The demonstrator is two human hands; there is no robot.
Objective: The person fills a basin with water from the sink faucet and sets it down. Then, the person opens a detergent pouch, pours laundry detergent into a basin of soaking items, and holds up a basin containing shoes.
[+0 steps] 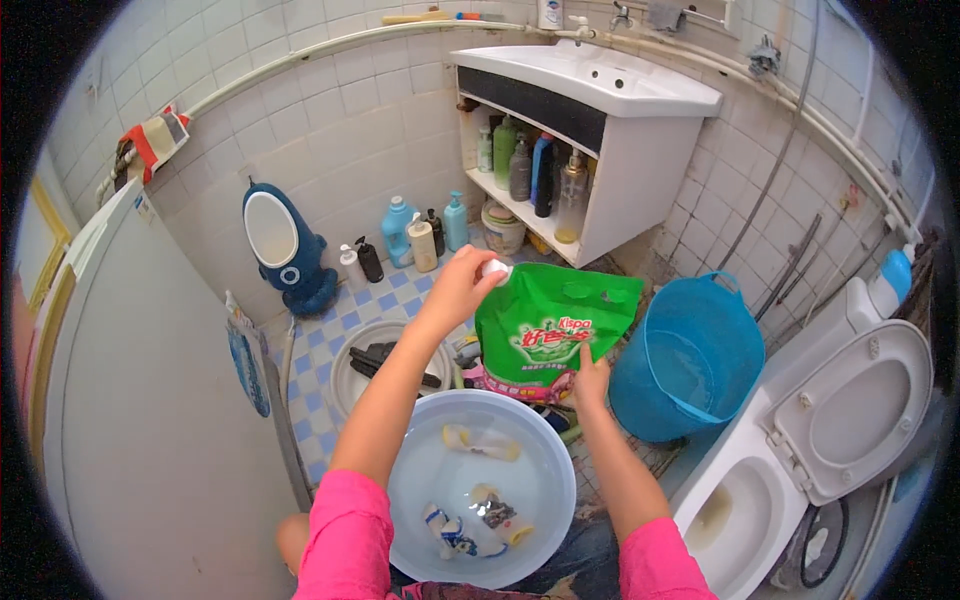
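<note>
A green laundry detergent pouch (555, 305) with a pink lower band is held up in front of me, above the far rim of a pale blue basin (410, 440). At its upper left corner, the fingers of my left hand (463, 290) are pinched round the white cap (494, 268). The cap seems to be still on the spout. My right hand (591, 378) grips the pouch's lower right side, thumb on the front and the other fingers hidden behind. Water fills the basin, and what look like socks lie in it: a pale one (480, 441) and a blue-and-white patterned one (455, 535).
To the right stand a blue bucket (690, 350) with water and an open toilet (740, 510). A white tub (350, 360) holding dark items sits behind the basin. Several bottles (420, 240) line the wall near the sink cabinet (640, 180). A pale appliance (160, 400) borders the left.
</note>
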